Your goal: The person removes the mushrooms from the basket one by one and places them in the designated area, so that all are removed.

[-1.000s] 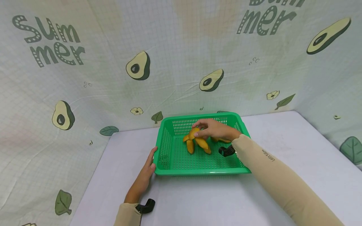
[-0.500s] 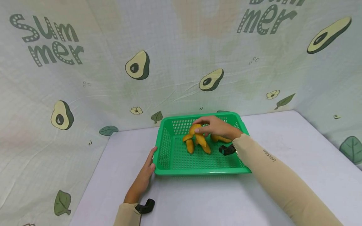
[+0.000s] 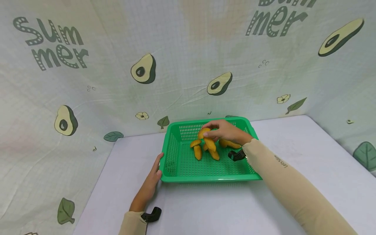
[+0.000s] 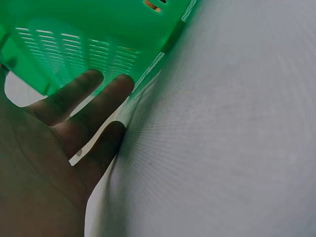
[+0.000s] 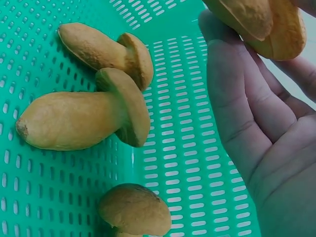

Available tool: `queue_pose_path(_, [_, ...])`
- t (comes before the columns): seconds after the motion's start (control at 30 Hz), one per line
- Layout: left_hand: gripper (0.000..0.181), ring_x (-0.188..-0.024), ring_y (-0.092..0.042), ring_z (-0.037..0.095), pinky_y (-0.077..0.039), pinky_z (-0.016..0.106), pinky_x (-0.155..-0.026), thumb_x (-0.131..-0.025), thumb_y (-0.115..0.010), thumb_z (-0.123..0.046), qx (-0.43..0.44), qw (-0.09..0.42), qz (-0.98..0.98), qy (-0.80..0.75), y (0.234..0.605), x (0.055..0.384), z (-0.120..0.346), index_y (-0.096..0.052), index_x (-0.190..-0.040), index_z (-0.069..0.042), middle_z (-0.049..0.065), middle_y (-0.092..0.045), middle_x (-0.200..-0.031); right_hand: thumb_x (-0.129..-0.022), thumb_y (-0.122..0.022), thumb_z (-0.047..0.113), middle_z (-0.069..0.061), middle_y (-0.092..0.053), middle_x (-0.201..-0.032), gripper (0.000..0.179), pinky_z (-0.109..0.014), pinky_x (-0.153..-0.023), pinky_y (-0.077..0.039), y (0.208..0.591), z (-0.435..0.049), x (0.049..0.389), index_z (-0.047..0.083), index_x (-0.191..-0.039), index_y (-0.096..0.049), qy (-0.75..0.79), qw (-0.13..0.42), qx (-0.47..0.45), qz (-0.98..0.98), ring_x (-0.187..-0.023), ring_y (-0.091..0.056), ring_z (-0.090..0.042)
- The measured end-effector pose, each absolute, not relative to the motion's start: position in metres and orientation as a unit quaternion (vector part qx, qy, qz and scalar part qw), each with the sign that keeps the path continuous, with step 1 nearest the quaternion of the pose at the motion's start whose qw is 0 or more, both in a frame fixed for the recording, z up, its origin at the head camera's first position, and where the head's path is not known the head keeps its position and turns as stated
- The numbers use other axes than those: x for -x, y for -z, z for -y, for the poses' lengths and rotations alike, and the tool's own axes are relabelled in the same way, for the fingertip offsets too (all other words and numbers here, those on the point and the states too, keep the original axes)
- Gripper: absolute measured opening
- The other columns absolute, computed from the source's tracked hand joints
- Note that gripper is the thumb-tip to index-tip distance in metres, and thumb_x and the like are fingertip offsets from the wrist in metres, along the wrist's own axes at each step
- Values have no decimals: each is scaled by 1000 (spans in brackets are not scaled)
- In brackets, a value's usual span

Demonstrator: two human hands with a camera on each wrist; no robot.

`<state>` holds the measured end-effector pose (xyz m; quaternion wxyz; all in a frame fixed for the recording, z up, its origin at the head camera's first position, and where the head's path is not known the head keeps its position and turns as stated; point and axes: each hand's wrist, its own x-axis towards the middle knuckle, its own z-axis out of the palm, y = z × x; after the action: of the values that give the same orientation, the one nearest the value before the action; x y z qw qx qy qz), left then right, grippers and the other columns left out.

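Wearing a "Letsslim" sleeve (image 3: 293, 182), the right hand (image 3: 224, 131) holds a mushroom (image 3: 210, 144).

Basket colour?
Plain bright green; the basket shows best in the head view, nearly whole.

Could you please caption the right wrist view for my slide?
Right hand holding one mushroom; three more in green basket.

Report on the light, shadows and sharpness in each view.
Head view: fairly even light, a faint shine along the front rim of the basket, a soft shadow on the table before it; left wrist view: the left hand dark and shaded, the table much paler; right wrist view: the loose mushrooms fairly sharp, the held mushroom cut off at the top edge.
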<state>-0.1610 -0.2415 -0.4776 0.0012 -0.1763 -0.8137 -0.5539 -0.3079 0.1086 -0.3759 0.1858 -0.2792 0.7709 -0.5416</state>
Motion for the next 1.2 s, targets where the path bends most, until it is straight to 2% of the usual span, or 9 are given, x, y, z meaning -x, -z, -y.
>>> queue_pose_path(0.27, [61,-149,-11,43,-9,75,-109,-107,-30,-48,166,-7,809,564,478,160,241,-10,-162,-33,5,-6,-167,-94,-72,37,-8,-63,-126,50,-45,-82,-55,361,-115,303,10,-134,-62,540,157,277,-779,-100,-64,-30])
queue_pose_path(0.4, [62,-148,-16,44,-11,74,-109,-106,-33,-51,165,-11,804,571,479,161,241,-12,-161,-35,5,-7,-167,-95,-71,33,-10,-61,-129,50,-43,-83,-55,352,-124,302,7,-136,-60,542,144,270,-783,-102,-64,-29])
queue_pose_path(0.67, [63,-141,-33,44,-21,72,-108,-106,-37,-52,168,-8,795,582,479,162,242,-15,-161,-33,14,-17,-164,-96,-70,33,-13,-58,-129,50,-42,-80,-57,343,-145,304,7,-137,-59,549,121,246,-790,-99,-64,-31])
queue_pose_path(1.0, [64,-141,-35,42,-24,67,-108,-106,-39,-50,177,-13,782,598,477,161,243,-16,-161,-28,21,-28,-159,-96,-70,31,-13,-58,-131,48,-44,-79,-56,335,-171,300,5,-135,-60,558,89,211,-798,-95,-64,-30])
queue_pose_path(1.2, [65,-140,-37,39,-27,64,-108,-106,-39,-50,187,-18,772,607,475,161,243,-14,-161,-26,24,-36,-154,-97,-69,32,-14,-58,-130,51,-42,-80,-57,333,-187,298,8,-140,-56,561,77,194,-801,-99,-64,-28])
